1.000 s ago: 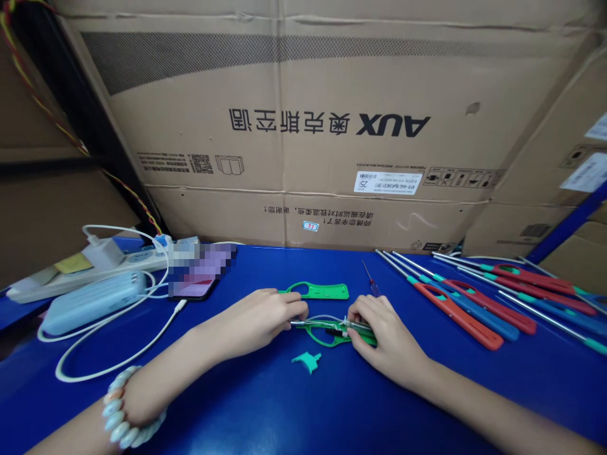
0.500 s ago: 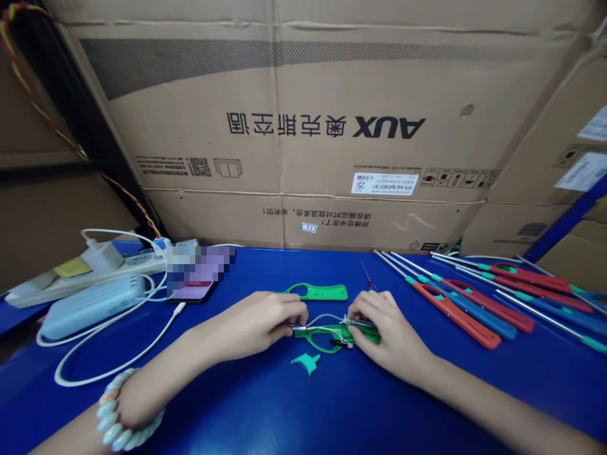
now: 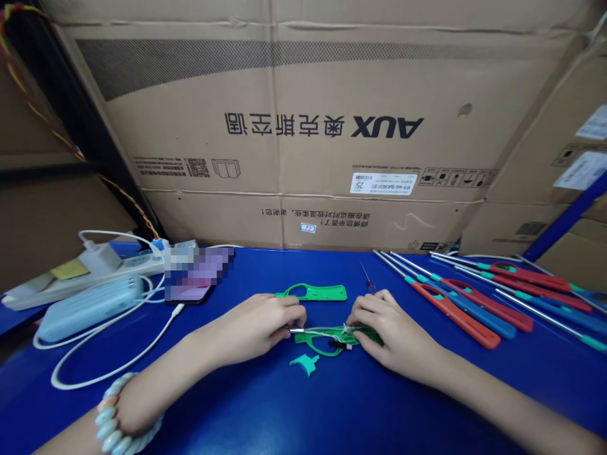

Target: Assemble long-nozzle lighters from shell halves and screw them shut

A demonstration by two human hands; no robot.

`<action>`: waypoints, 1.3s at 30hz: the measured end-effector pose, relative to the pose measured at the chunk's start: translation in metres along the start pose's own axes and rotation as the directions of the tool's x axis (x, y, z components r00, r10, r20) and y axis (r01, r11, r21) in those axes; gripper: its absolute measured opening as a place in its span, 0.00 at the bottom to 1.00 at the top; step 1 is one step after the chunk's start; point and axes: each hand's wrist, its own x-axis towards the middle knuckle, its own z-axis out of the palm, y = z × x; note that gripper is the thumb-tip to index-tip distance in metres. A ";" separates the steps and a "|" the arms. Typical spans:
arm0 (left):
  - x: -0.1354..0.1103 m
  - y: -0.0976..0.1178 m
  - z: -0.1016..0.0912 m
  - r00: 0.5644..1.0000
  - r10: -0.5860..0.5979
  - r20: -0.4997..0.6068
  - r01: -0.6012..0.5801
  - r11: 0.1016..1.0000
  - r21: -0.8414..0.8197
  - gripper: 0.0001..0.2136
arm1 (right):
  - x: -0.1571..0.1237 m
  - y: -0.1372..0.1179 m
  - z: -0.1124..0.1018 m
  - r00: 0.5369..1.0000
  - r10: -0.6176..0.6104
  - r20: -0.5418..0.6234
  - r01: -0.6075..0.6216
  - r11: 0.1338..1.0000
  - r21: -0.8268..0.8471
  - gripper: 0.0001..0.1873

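Note:
A green lighter shell half [image 3: 317, 346] lies on the blue table between my hands, its hollow side up. My left hand [image 3: 277, 317] pinches a thin metal tube [image 3: 297, 330] at the shell's left end. Thin white wires [image 3: 322, 330] run from the tube over the shell. My right hand [image 3: 386, 328] is closed around the right end, on a metal-topped part [image 3: 348, 328] that its fingers mostly hide. A small black part [image 3: 337, 345] rests at the shell's loop. A turquoise trigger [image 3: 306, 364] lies in front, and the other green shell half [image 3: 327, 292] lies behind.
At right lie several assembled long-nosed lighters [image 3: 458, 314] in red and blue. A small screwdriver [image 3: 370, 285] lies behind my right hand. On the left are a phone [image 3: 203, 278], a light-blue power bank [image 3: 90, 308], a power strip [image 3: 35, 292] and white cables. Cardboard [image 3: 303, 95] stands behind.
My left hand has drawn slightly left with the metal tube, and the white wire that arched up now lies straighter and lower. My right hand's fingers have shifted a little.

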 end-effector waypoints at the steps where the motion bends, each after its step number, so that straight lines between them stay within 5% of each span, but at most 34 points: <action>1: 0.000 0.000 0.000 1.000 -0.001 0.002 0.001 1.000 0.002 0.10 | 0.000 0.000 -0.001 1.000 -0.011 0.004 0.011 1.000 -0.019 0.08; 17: 0.002 -0.002 0.006 1.000 -0.006 -0.009 0.007 0.995 0.102 0.08 | -0.004 -0.006 0.009 0.992 -0.080 0.095 0.111 0.910 -0.400 0.10; 39: 0.009 0.026 0.022 0.989 0.150 -0.013 -0.121 0.843 0.524 0.07 | -0.004 -0.006 0.010 0.991 -0.078 0.107 0.116 0.901 -0.417 0.07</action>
